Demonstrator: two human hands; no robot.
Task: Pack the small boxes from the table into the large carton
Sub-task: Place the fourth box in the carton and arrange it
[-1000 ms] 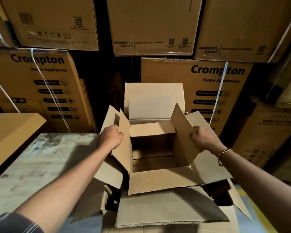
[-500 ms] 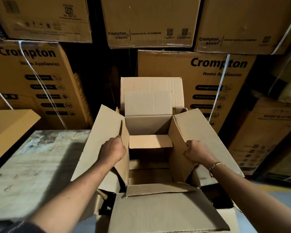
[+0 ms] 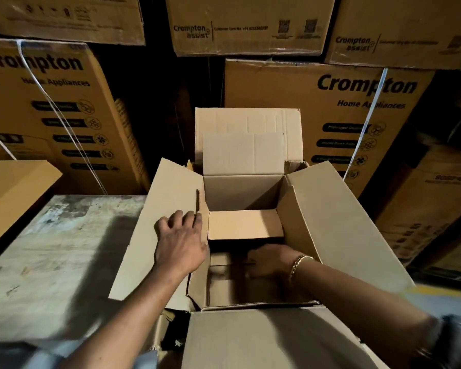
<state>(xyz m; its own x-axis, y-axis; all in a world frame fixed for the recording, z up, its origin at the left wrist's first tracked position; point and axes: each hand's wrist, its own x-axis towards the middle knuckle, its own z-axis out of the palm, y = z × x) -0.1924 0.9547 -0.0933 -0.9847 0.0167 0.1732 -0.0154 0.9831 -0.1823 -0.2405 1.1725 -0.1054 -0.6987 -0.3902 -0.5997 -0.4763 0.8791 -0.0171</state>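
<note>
Now flaps (image 3: 343, 230) are lying outward, carton (image 3: 240, 191) opening for packing; my left hand (image 3: 180, 242) is pressing one flat, right hand (image 3: 270, 259) reaching inside, grip unclear.

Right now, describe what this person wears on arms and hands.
Both forearms are bare. The right hand has a gold-coloured chain bracelet at its wrist; the left hand wears nothing visible. The left sleeve and right sleeve look dark and blurred.
</note>
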